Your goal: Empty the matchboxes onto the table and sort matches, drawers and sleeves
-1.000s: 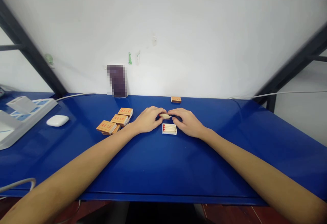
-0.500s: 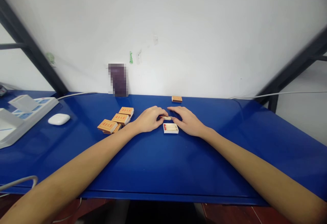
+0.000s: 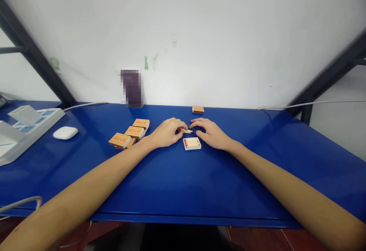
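My left hand [image 3: 167,131] rests on the blue table [image 3: 183,182] with its fingers pinched on a small bundle of matches [image 3: 186,131]. My right hand [image 3: 210,133] lies just right of the bundle, fingers curled and a little apart from it. An open white matchbox tray [image 3: 192,143] with red-tipped matches lies in front of and between both hands. A pile of several orange matchboxes [image 3: 130,137] sits left of my left wrist. One more orange matchbox [image 3: 198,110] lies near the wall.
A white earbud case [image 3: 65,132] and a white power strip [image 3: 25,127] lie at the far left, with a cable [image 3: 85,106] along the wall. A dark blurred card [image 3: 131,89] leans on the wall. Dark metal braces [image 3: 328,75] rise at both sides.
My right hand has drawn slightly away from the match bundle, which now stays in my left fingers. The tray sits a little further right in view.
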Tool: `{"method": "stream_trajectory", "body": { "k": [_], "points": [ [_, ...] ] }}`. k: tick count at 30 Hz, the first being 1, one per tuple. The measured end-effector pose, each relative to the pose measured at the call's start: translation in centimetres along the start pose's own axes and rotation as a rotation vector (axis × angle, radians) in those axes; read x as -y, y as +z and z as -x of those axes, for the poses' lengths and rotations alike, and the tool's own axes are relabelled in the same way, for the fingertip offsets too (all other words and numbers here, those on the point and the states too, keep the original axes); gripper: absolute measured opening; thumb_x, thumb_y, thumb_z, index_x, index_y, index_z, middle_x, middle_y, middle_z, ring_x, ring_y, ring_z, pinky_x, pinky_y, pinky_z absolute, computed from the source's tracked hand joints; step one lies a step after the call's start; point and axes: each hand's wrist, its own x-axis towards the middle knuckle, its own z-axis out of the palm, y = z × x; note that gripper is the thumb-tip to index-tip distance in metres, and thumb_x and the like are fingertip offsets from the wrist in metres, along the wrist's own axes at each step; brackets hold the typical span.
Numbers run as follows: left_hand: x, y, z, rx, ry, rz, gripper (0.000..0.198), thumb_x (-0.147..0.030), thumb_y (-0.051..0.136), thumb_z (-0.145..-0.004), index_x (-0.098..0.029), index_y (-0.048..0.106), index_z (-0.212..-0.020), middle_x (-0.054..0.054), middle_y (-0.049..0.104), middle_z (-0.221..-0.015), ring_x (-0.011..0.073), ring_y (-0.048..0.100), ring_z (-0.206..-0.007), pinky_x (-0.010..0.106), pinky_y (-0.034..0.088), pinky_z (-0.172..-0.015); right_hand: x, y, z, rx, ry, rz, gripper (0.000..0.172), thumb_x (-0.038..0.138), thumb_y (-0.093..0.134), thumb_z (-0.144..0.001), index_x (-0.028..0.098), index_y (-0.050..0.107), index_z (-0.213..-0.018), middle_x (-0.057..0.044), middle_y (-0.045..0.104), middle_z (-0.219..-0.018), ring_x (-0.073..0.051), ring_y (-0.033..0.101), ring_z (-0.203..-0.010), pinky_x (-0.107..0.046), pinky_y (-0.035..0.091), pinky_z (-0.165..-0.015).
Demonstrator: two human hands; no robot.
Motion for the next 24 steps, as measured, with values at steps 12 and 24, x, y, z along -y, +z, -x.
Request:
{"method": "stream_trajectory", "body": {
  "k": [12, 24],
  "points": [
    [-0.03, -0.13, 0.04, -0.013, -0.007, -0.003, 0.018, -0.015, 0.055, -0.086, -0.020, 0.068, -0.096, 0.001, 0.071, -0.089, 0.0167, 0.063, -0.082, 0.030, 0.048, -0.077, 0.61, -0.30, 0.08, -0.002, -0.007, -0.053, 0.016, 0.027, 0.052, -0.091, 0.024, 0.068, -0.091, -0.006, 0.068, -0.120, -0.026, 0.058, -0.120, -0.051, 0.042, -0.103],
    [-0.10, -0.17, 0.03, -0.009, -0.017, -0.011, 0.019, -0.016, 0.054, -0.086, -0.020, 0.068, -0.098, 0.001, 0.070, -0.088, 0.0164, 0.063, -0.081, 0.030, 0.048, -0.076, 0.55, -0.13, 0.11, -0.022, -0.021, -0.052, 0.016, 0.028, 0.052, -0.091, 0.024, 0.067, -0.090, -0.007, 0.070, -0.117, -0.027, 0.060, -0.117, -0.051, 0.043, -0.102]
  ]
}}
